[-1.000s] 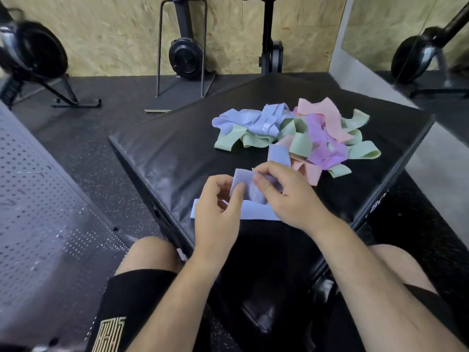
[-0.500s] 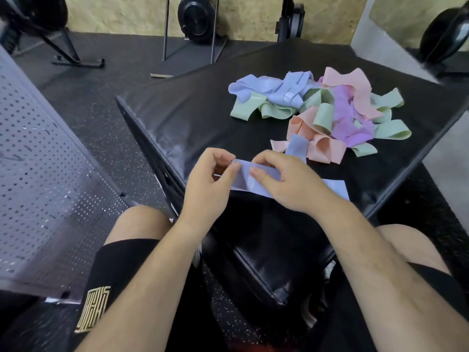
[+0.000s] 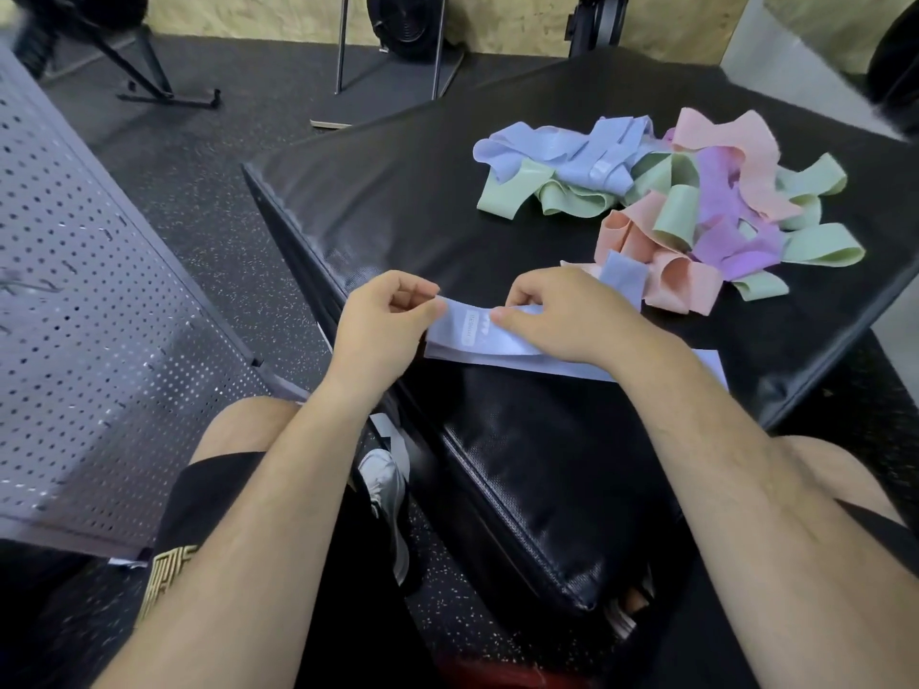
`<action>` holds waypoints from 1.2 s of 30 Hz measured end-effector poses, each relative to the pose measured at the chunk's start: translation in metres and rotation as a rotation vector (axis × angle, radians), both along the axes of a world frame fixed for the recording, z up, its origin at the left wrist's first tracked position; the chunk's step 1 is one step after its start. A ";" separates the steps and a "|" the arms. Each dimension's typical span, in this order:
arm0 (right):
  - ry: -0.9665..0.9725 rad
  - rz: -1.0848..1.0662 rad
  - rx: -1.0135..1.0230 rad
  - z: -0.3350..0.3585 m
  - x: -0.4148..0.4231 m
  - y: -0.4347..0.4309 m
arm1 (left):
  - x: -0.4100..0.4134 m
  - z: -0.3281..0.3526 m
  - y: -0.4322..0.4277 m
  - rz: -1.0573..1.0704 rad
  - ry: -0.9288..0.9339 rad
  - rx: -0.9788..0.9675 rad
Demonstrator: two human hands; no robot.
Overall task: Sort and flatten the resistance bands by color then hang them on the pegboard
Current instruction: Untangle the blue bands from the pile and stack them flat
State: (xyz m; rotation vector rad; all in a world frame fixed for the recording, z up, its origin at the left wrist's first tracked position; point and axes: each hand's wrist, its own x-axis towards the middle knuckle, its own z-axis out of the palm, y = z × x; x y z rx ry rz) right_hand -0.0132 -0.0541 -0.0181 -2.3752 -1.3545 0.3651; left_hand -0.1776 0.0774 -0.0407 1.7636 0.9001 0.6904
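Observation:
A light blue resistance band [image 3: 475,335] lies stretched along the near edge of the black padded box [image 3: 398,201]. My left hand [image 3: 385,318] pinches its left end. My right hand [image 3: 557,315] grips the band a little further right, thumb on top beside its white label. The band's far end [image 3: 713,363] shows past my right forearm. A tangled pile of blue, green, pink and purple bands [image 3: 686,201] lies on the box beyond my right hand. The grey perforated pegboard [image 3: 89,310] leans at my left.
Exercise machines [image 3: 398,22] on metal stands rise at the back by the wooden wall. Speckled black rubber floor surrounds the box. My knees flank the box's near corner, and a shoe [image 3: 383,477] shows between them.
The bunched blue band has been pulled out flat along the box edge, and my hands have moved apart on it. The camera has tilted down and to the left.

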 end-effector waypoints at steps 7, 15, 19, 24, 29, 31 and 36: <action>-0.024 -0.020 -0.070 0.000 -0.004 -0.001 | 0.000 -0.009 -0.003 -0.022 0.079 0.120; -0.090 -0.056 -0.043 -0.007 -0.013 -0.002 | 0.002 -0.021 -0.011 -0.016 0.176 0.547; -0.119 -0.062 -0.050 -0.008 -0.016 -0.003 | 0.008 -0.022 -0.031 -0.057 0.202 0.912; -0.123 -0.033 -0.066 -0.006 -0.018 -0.007 | 0.013 -0.034 -0.041 -0.295 0.491 0.810; -0.079 0.031 -0.123 0.002 -0.007 -0.013 | 0.010 -0.039 -0.040 -0.339 0.587 0.771; -0.109 0.035 -0.178 0.009 -0.003 -0.020 | 0.011 -0.037 -0.040 -0.343 0.607 0.752; -0.118 -0.003 -0.251 0.024 0.011 -0.036 | 0.011 -0.037 -0.040 -0.330 0.627 0.741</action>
